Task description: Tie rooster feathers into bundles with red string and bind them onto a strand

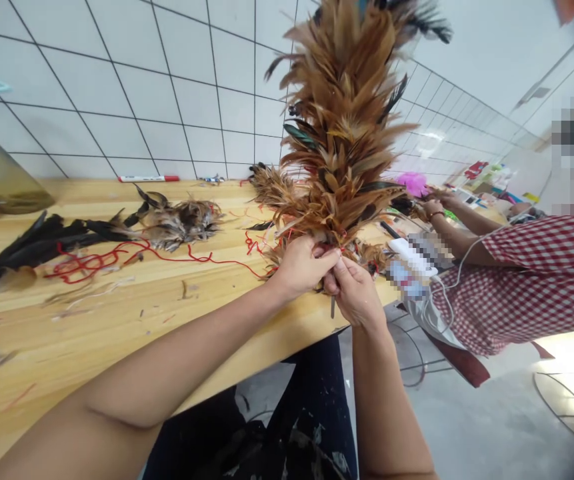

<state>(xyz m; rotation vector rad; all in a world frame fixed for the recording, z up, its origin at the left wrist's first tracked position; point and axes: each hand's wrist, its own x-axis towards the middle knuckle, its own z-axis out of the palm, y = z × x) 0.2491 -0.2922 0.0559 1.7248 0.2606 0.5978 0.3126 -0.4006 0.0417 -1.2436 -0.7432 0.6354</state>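
Note:
A tall feather duster (341, 140) of brown feathers, with a few dark green ones, stands upright before me over the table's edge. My left hand (297, 265) is closed at its lower end, just below the lowest feathers. There my right hand (359, 288) is closed too, its thumb and fingertips meeting the left thumb; what lies between the fingertips is hidden. A thin stick end (333, 307) pokes out beneath both hands. Red string (231, 261) runs from a loose tangle on the left up to the duster's base.
On the wooden table (131, 360) lie long black feathers (41, 247), a brownish feather bunch (181, 223) and a marker (148, 179). A jar of yellowish liquid (1, 173) stands at the left. Rightward, a co-worker in a checked shirt (531, 280) works beside a white power strip (413, 257).

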